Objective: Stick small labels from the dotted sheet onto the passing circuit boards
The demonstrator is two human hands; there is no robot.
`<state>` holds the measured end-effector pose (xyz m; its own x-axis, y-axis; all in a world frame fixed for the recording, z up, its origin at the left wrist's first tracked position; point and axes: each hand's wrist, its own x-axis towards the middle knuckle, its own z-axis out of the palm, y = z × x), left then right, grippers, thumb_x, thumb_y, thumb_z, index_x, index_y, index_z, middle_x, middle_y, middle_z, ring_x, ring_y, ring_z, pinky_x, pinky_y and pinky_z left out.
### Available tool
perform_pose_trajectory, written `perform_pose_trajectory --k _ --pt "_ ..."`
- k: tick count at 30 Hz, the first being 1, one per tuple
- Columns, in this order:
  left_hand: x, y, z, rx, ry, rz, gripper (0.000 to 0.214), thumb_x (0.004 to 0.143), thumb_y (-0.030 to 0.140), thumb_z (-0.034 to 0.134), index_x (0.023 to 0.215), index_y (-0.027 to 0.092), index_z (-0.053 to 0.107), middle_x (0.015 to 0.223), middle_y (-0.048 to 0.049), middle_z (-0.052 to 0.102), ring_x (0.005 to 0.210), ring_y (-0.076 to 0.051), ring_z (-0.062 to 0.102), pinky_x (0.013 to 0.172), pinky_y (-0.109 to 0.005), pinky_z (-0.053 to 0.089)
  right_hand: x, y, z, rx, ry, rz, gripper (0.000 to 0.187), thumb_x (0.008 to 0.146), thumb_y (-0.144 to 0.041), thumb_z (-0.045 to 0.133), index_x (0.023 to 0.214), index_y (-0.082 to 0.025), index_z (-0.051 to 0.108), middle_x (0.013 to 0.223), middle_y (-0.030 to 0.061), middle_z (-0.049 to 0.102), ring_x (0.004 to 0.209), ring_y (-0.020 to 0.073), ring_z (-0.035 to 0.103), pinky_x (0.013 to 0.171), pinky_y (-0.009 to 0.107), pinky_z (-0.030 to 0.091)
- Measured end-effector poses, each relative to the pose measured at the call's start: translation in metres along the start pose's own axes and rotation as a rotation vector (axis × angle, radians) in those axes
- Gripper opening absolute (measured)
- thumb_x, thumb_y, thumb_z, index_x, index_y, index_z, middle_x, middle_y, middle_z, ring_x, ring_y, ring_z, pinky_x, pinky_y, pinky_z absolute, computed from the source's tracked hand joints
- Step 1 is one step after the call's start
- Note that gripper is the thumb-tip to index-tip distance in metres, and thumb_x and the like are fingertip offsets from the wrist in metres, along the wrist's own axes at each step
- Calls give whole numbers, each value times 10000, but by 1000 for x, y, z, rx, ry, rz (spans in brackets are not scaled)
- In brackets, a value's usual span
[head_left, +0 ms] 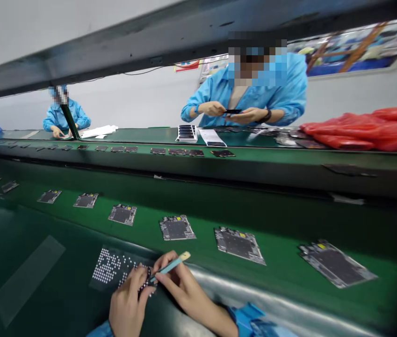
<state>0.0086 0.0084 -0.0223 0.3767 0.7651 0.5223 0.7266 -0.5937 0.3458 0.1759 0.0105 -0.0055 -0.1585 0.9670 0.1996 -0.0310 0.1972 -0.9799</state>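
Observation:
My right hand [177, 278] is closed in a pinch around a slim light-blue tool with a pale yellow end, which looks like tweezers [172, 266]. The tool's dark tip points down and left, toward my left fingers. My left hand [128, 299] is bent with its fingertips pinched close to that tip; a small dark piece seems to be at them, but its kind is hidden. Under and beside the left fingers lies a clear sheet with many small white round dots [106, 265], on the dark green bench. Both hands almost touch each other.
Several flat grey boards with yellow marks, such as one board [177, 228], lie in a row along the green belt [205, 255]. A clear strip [29, 281] lies at left. Across the line, co-workers in blue sit by a red bag [366, 128]. A metal beam [121, 44] crosses overhead.

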Motion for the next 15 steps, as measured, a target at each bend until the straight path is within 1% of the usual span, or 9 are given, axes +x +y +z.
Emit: perform_pose_trajectory --k 3,5,12,15 --pt "3 5 -5 83 64 82 286 995 331 231 1179 210 415 892 -33 738 782 -161 709 663 -204 579 -4 1 -1 1 -33 -13 207 890 -433 485 816 -242 452 839 34 542 741 186 558 676 331 485" --pt "6 8 -8 125 79 115 293 999 309 219 1166 189 428 890 -46 738 780 -159 710 666 -196 575 -5 1 -1 -10 -41 -24 197 896 -423 478 817 -244 451 840 36 543 741 186 563 677 332 485" --pt "10 12 -11 174 74 126 311 1003 309 189 1124 165 436 870 -47 740 788 -164 708 645 -200 576 -5 -1 -1 -65 -33 -56 170 904 -373 478 801 -240 459 834 41 555 734 183 574 673 331 491" --pt "8 10 -10 174 57 131 309 1003 305 184 1137 159 421 874 -52 740 791 -163 708 639 -202 579 -5 -3 4 -33 -14 -26 200 891 -400 498 785 -233 464 814 34 559 710 176 582 650 318 496"
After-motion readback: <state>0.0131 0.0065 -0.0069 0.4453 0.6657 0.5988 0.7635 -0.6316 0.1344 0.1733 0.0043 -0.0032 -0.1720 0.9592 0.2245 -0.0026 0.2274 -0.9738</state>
